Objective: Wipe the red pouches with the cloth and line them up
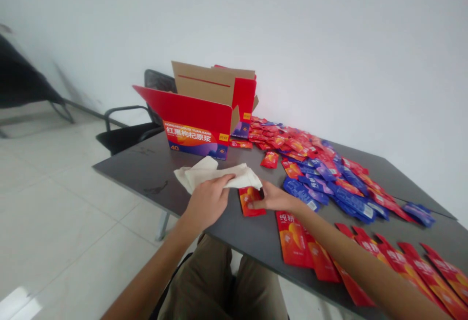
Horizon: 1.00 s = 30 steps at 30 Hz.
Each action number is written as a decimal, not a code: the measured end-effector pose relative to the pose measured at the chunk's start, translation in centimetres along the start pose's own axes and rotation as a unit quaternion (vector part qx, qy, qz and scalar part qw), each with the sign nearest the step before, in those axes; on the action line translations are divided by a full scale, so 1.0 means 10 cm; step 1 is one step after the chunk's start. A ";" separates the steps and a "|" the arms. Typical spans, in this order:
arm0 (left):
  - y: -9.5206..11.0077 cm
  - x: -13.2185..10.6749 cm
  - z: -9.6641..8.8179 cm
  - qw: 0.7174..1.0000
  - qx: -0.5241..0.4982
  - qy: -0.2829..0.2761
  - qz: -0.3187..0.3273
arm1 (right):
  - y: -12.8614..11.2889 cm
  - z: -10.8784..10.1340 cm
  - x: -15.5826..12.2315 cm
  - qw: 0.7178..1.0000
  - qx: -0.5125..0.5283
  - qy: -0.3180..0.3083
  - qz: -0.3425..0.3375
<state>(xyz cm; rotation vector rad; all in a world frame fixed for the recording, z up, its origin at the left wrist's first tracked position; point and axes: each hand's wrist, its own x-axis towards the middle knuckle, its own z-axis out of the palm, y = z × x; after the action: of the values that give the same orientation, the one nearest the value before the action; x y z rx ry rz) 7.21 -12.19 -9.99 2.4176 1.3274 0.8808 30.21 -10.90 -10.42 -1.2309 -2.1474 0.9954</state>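
Observation:
My left hand [211, 199] is closed on a folded white cloth [223, 176], which spreads out ahead of the fingers over the grey table [153, 176]. Just right of it, my right hand [272, 197] pinches the right side of a red pouch [248, 204] with orange fruit printed on it. The cloth's right corner overlaps the top of that pouch and comes close to the right fingers. Below my right forearm, several red pouches [294, 242] lie overlapping in a row along the table's near edge; the forearm hides part of them.
Beyond my hands stands an open red carton [197, 130], flaps up, with a second carton [244, 93] behind it. A heap of red pouches [288, 140] and blue pouches [329, 183] covers the table's middle and back. A black chair [127, 135] stands at the left, by the white wall.

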 end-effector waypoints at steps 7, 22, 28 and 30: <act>0.13 -0.05 0.27 0.996 0.019 -0.044 0.077 | 0.00 -0.08 -0.19 0.994 0.076 -0.062 -0.038; 0.24 -0.16 0.29 0.970 0.043 -0.119 0.208 | 0.13 -0.01 -0.25 0.993 0.081 -0.023 -0.082; 0.13 0.23 0.39 0.982 0.059 -0.124 0.133 | 0.12 -0.06 -0.25 0.997 0.044 -0.005 -0.058; 0.18 0.18 0.37 0.978 0.057 -0.129 0.154 | 0.12 -0.06 -0.24 0.997 0.055 -0.016 -0.060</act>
<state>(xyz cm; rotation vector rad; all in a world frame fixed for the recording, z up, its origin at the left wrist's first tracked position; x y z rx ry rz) 11.46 -11.43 -11.37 2.7625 0.9520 0.5415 32.46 -12.41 -11.08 -1.0297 -2.1325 1.0713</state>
